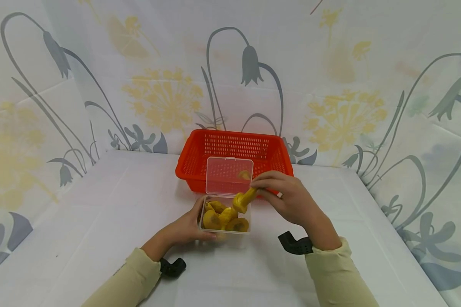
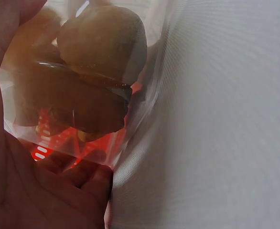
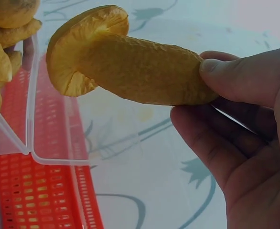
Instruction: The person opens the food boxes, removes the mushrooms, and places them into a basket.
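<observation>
Your right hand (image 1: 288,196): pinches one mushroom (image 3: 140,69)
Your left hand (image 1: 186,226): grips clear box (image 1: 226,232), left side
Red basket (image 1: 188,168): far

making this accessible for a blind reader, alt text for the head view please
The right hand holds a yellow, thick-stemmed mushroom by its stem, close to an open, clear, rectangular plastic box that the left hand grips, with yellow mushrooms inside. Behind them, a red, perforated plastic basket stands on a white surface.

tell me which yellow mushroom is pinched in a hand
The yellow mushroom whose stem end the right hand pinches, cap pointing away from that hand; unlike it, the other mushrooms lie inside the clear box that the left hand grips.
</observation>
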Demonstrator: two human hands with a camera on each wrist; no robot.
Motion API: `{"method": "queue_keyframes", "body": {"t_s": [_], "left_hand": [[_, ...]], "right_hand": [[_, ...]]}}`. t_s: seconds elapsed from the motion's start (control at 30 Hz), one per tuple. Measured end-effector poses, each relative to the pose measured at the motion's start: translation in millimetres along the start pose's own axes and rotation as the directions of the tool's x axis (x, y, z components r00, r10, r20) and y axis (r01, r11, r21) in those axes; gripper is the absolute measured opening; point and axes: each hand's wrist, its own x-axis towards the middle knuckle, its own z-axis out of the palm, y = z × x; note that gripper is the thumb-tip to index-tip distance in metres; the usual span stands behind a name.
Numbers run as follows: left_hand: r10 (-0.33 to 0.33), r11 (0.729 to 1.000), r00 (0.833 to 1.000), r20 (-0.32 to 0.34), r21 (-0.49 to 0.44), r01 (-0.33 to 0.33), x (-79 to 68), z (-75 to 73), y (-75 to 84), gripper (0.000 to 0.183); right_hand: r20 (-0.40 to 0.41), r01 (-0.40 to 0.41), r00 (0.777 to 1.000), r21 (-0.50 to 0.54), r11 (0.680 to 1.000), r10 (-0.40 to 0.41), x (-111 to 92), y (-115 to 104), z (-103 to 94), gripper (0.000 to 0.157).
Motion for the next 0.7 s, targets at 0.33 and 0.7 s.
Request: {"method": "queue_keyframes", "body": {"t_s": [0.33, 0.7], "left_hand": [[0.003, 1.000, 1.000, 0.000, 0.002, -0.003, 1.7, 0.5, -1.5, 0.108], [-0.007, 1.000, 1.000, -0.005, 0.003, 0.007, 2.0, 0.3, -1.6, 0.109]], "right_hand": [[-0.168, -0.005, 0.986, -0.073, 0.997, -0.008, -1.7, 7.1, -6.5, 0.029], [-0.326, -0.117, 0.941, -0.072, 0.991, 0.088, -3.4, 15.6, -18.1, 0.024]]}}
